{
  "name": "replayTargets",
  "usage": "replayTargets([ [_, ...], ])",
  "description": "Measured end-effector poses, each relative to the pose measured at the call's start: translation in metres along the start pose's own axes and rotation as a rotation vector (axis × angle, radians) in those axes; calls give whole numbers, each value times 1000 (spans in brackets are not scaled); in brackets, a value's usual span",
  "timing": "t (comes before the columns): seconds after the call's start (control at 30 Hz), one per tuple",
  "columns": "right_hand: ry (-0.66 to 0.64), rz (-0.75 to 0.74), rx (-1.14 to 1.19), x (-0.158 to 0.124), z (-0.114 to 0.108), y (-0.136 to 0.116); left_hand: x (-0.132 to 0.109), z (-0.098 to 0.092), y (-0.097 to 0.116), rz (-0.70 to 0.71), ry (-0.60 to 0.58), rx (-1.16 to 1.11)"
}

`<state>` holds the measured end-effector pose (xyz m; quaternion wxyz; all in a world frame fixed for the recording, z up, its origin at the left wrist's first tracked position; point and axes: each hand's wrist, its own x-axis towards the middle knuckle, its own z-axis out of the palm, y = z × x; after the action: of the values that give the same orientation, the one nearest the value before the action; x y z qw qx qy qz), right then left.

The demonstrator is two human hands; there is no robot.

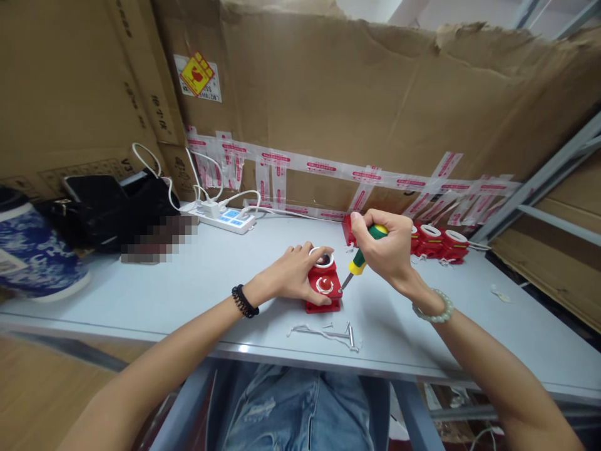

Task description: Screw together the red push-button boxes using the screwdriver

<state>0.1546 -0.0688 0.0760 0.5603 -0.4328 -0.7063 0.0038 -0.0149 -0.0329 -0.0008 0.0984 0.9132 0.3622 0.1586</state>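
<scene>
– How to steady the work?
– With the left hand (297, 275) spread across the red box (329, 274), thumb along the lower part, fingers around the white ring (323, 266). Press down evenly, thumb clear of the blade.
– And the right hand (390, 245)?
– Wrapped around the screwdriver (359, 260), blade slanting down to the box's near corner, apparently at a screw (340, 290). Better to bring the shaft in line with the screw, then push gently while turning.
– Seated in the slot?
– Too small to tell. Check before twisting.
– And the box, placed where?
– Flat on the table (253, 250), near the front edge. Mind the loose screw (328, 325) and metal rod (352, 336) just below.
– Farther out?
– More red boxes (441, 245) by the cardboard (328, 94).
</scene>
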Motion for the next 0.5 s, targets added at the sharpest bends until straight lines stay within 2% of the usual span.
replayTargets([
  [0.33,-8,-7,-40,0,1,-1,-1,-1,4,-7,2,26],
  [0.43,-89,-4,-188,1,-2,-5,-1,0,3,-8,9,28],
  [0.5,-181,-21,-396,2,-7,-12,-1,0,3,-9,13,32],
])
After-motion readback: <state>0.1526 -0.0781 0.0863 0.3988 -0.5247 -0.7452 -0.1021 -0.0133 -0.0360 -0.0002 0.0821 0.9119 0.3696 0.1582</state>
